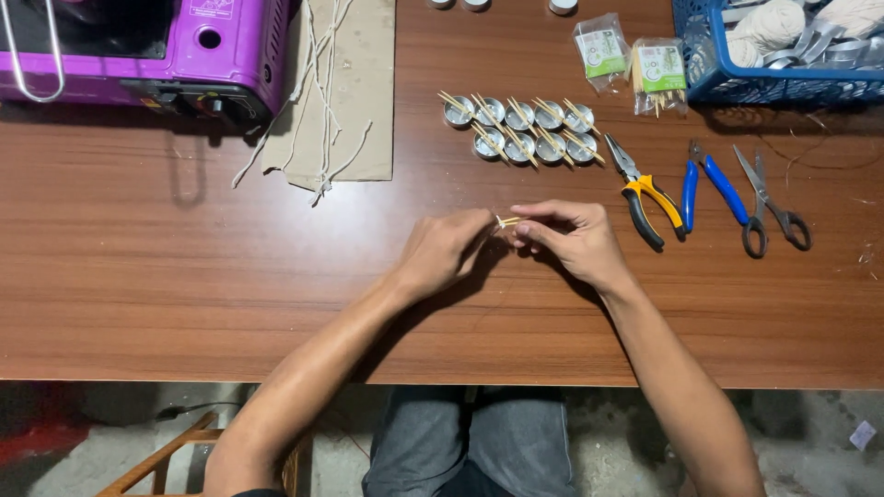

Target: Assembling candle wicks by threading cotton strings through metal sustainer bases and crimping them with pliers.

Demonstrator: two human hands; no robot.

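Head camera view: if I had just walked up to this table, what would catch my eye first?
Probably the two hands meeting mid-table, the left hand and right hand pinching small pale sticks between their fingertips. Just beyond them sit two neat rows of small round metal cups with sticks laid across. A bright purple appliance fills the far left corner, and pliers lie to the right.

The work surface is a wooden table (147, 294) with reddish-brown laminate and horizontal grain, evenly lit with soft shadows. Below its front edge lies a grey concrete floor (810, 433). A wooden chair frame (166, 456) stands at lower left.
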